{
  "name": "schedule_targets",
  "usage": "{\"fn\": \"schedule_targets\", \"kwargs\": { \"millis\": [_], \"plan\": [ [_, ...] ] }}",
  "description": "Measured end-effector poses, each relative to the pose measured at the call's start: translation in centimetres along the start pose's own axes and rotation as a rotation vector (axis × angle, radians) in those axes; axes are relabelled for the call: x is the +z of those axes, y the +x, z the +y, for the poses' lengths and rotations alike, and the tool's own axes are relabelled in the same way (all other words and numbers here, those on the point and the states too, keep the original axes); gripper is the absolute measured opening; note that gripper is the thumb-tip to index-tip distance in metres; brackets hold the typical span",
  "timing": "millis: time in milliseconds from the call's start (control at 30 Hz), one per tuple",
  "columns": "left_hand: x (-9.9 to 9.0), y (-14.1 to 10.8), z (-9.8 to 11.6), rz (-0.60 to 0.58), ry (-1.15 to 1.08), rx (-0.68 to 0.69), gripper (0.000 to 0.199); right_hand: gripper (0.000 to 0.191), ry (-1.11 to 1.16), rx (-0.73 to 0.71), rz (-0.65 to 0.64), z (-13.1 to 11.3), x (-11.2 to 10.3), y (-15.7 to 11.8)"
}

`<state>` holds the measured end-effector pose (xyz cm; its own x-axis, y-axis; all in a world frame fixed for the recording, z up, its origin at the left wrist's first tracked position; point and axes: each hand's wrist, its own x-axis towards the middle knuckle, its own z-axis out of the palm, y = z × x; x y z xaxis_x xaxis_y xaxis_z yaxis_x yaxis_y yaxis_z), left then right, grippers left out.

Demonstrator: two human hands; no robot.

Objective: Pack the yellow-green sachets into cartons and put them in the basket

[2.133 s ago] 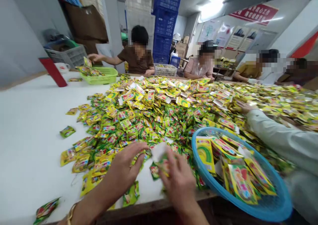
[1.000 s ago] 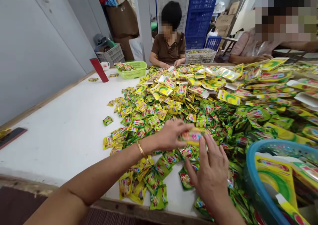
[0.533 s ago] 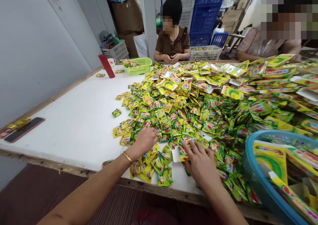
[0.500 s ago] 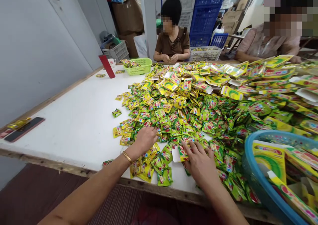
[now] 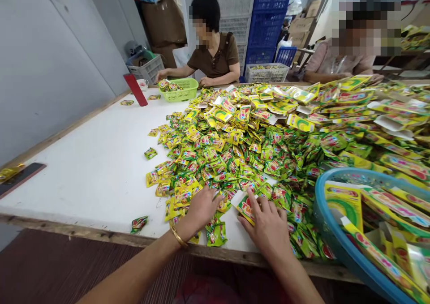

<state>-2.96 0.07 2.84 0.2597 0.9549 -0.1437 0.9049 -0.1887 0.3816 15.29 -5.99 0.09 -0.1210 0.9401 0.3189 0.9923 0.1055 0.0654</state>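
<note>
On my feed, right hand (image 5: 268, 225) holds small carton (image 5: 245, 209) at the desk (image 5: 101, 160)'s near side, white flap (image 5: 237, 198) angled toward left hand (image 5: 202, 207). Left hand's fingers curl over the sachets (image 5: 215, 158); I can't tell whether they grip one. Blue basket (image 5: 320, 196) sits right of the right hand.

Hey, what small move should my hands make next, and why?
Perhaps bring one small glossy green plastic packet to the printed yellow-and-green cardboard box with your left hand: your right hand holds the box, its white flap points leftward, and your left hand is over packets.
</note>
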Motion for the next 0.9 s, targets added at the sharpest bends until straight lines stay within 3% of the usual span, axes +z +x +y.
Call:
{"fn": "schedule_targets", "kwargs": {
  "millis": [267,467,567,733,800,900],
  "plan": [
    [-0.2,1.4,0.4,-0.157,-0.006,-0.083,0.016,0.051,-0.005,-0.030,-0.035,-0.5,0.1,0.2],
    [0.3,0.7,1.0,-0.115,-0.041,0.100,0.018,0.044,0.040,0.010,0.011,-0.5,0.5,-0.1],
    [-0.1,0.1,0.6,-0.122,-0.259,0.018,0.020,0.041,0.072,0.002,0.070,-0.3,0.9,-0.4],
    [-1.5,0.6,0.1,-0.014,-0.995,-0.096,0.042,0.046,0.147,-0.070,0.159,-0.6,1.1,-0.6],
    [-1.3,1.0,0.5,-0.019,-1.053,-0.093,0.039,0.048,0.177,-0.105,0.183,-1.0,1.1,-0.5],
    [-0.3,1.0,1.5,0.058,-0.868,-0.056,0.026,0.048,0.197,-0.131,0.215,-1.5,1.2,-0.4]
  ]
}}
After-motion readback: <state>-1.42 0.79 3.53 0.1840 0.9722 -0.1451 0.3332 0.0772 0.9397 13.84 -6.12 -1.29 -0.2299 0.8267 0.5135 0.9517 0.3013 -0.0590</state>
